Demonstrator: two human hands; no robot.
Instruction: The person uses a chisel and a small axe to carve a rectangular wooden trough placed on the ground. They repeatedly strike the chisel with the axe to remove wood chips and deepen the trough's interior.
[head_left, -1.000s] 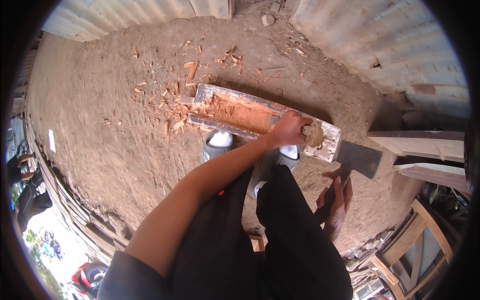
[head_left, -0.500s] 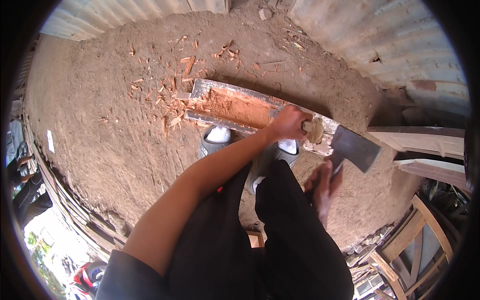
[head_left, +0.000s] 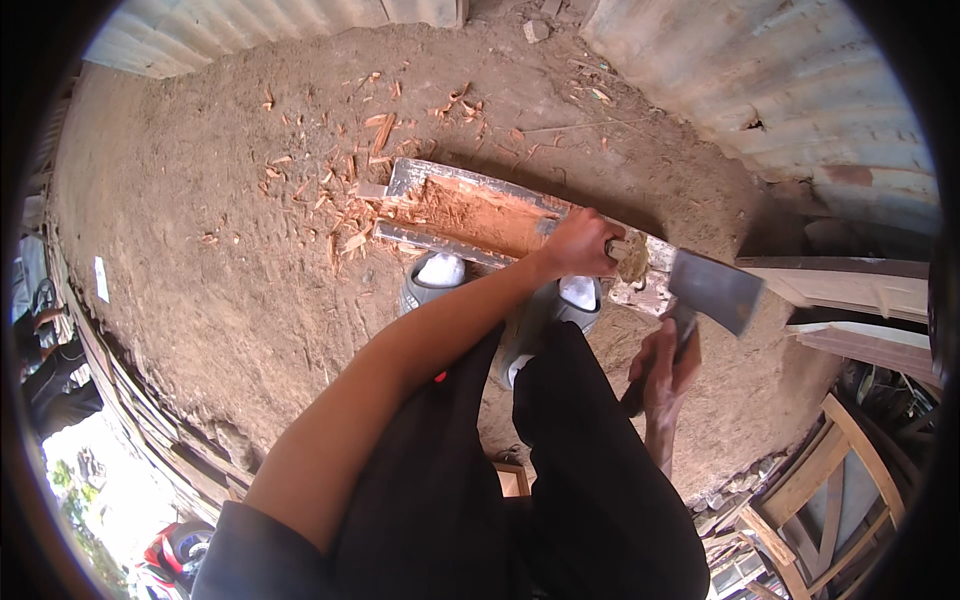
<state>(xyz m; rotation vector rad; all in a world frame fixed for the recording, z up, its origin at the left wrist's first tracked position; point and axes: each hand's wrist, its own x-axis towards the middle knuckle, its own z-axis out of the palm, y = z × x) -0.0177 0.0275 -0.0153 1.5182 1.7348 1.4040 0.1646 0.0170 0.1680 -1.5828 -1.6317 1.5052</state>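
The left hand [head_left: 582, 245] clasps a chisel [head_left: 632, 260], hollowed timber [head_left: 475, 215] beneath it. The right hand [head_left: 662, 372] grips a hatchet [head_left: 714, 291].

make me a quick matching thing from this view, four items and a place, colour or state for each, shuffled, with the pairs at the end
1. left hand
2. hatchet
3. wood chips
4. wooden beam

A. scattered on the dirt ground
B. hollowed out, reddish-brown inside
C. held by its handle in the right hand
D. closed around a tool with a pale, frayed end

Pairs: 1-D, 2-C, 3-A, 4-B
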